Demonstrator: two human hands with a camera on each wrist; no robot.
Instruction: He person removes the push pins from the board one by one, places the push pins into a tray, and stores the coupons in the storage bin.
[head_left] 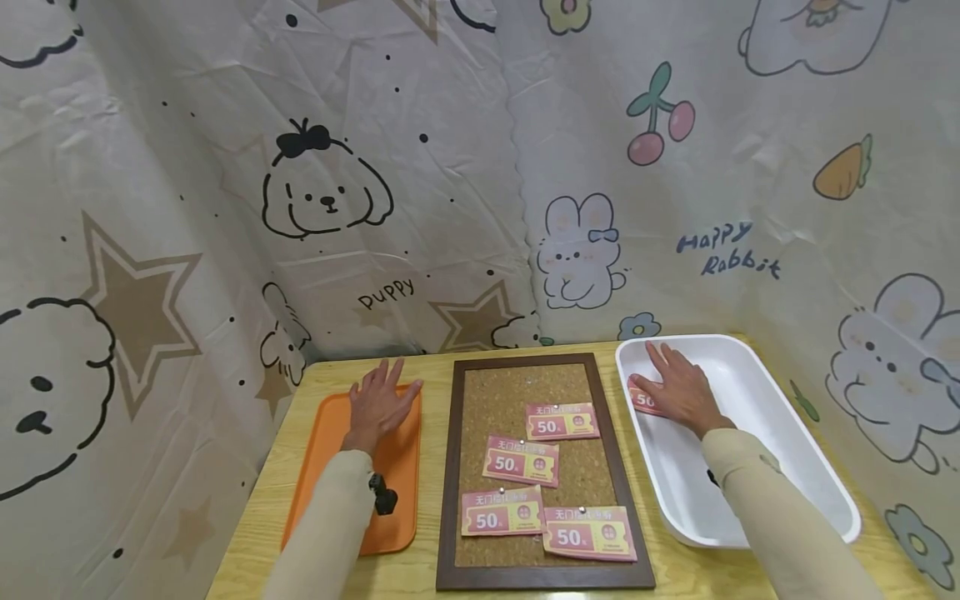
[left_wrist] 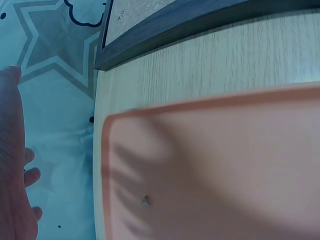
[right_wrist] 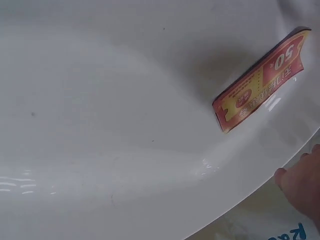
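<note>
My left hand (head_left: 378,408) is over the far end of the orange tray (head_left: 396,508), fingers spread and holding nothing. In the left wrist view a small metal pin (left_wrist: 146,201) lies on the tray floor, in the hand's shadow. My right hand (head_left: 681,392) is over the far left part of the white tray (head_left: 780,475), fingers extended. Partly hidden by it in the head view is a pink-and-yellow coupon (head_left: 642,400) marked 50. The right wrist view shows this coupon (right_wrist: 262,82) slightly curved against the tray's sloping wall, with the hand apart from it.
Between the trays lies a cork board (head_left: 491,392) in a dark brown frame (head_left: 450,467). Several similar coupons (head_left: 512,510) are pinned to it, mostly in its lower half. A printed curtain (head_left: 450,208) stands behind the wooden table (head_left: 300,433) and at both sides.
</note>
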